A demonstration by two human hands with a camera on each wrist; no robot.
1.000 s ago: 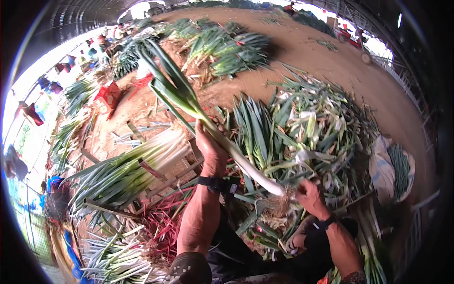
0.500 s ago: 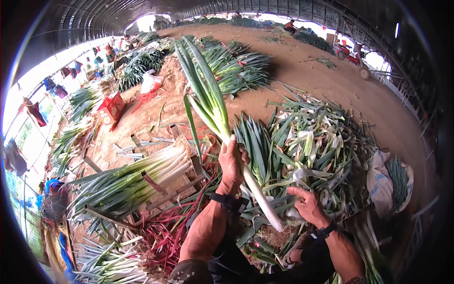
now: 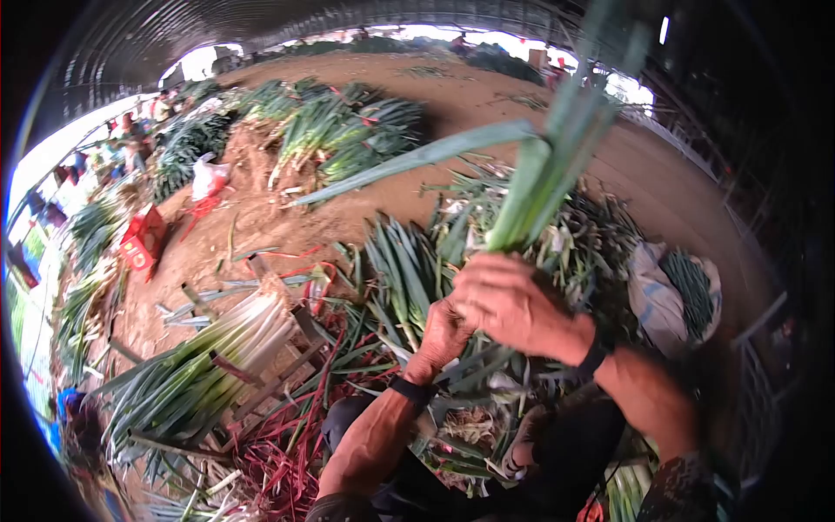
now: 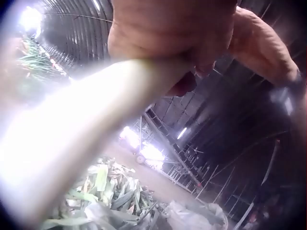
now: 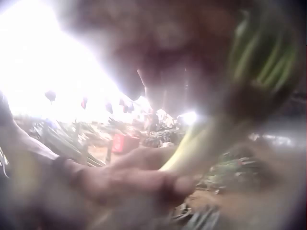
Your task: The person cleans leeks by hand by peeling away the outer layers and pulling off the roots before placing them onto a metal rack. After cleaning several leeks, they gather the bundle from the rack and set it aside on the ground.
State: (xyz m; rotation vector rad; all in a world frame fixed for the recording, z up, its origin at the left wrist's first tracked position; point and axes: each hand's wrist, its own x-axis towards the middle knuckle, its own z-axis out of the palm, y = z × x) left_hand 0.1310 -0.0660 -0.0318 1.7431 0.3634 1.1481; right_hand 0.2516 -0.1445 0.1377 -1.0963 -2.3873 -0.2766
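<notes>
our left hand (image 3: 446,333) grips the leek (image 3: 529,190) by its pale shank, and our right hand (image 3: 515,304) grasps it just above, leaves blurred.

Red printed bag (image 3: 143,239) on brown dirt ground (image 3: 348,78); we see a pale sack (image 3: 657,296) holding greens at right.

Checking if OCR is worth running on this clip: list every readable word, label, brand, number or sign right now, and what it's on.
Readable text: none.
Red bag: pale marks on its side, too small and blurred to read.
White sack: blue marks, no letters I can make out.
Left wristband and right wristband: no lettering legible.
Far background: too small and blurred to tell.
</notes>
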